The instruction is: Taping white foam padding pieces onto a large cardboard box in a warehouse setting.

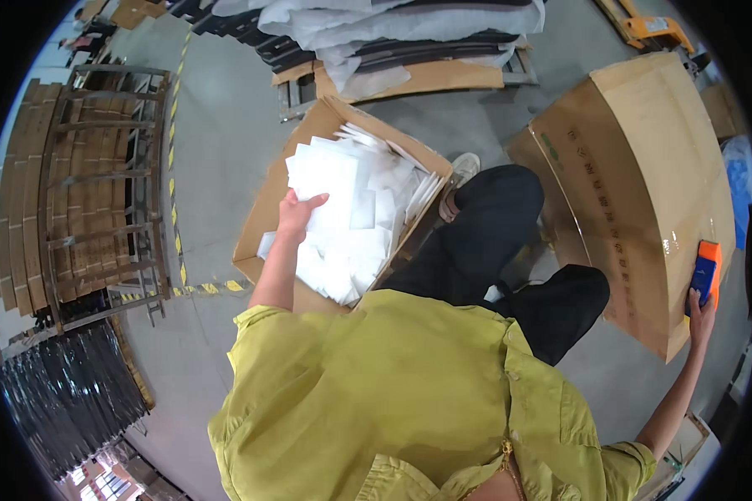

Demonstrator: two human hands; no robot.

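An open cardboard box [261,219] in front of me, to the left, is filled with thin white foam sheets or pouches [368,179]. My left hand [297,215] grips the edge of several of these white sheets, its thumb lying over the top one; the other fingers are mostly hidden. Far to the right, my right hand [700,316] is closed around the lower end of a blue and orange block-shaped object [704,271], whose exact kind I cannot make out. That object is at the outer side of a large brown carton [660,159].
Behind the open box stands a pallet stack of dark parts wrapped in white foam [393,42]. On the left is a metal rack [104,175] with long cartons, and below it a bundle of black strips [67,392]. An orange pallet jack [656,29] is far right.
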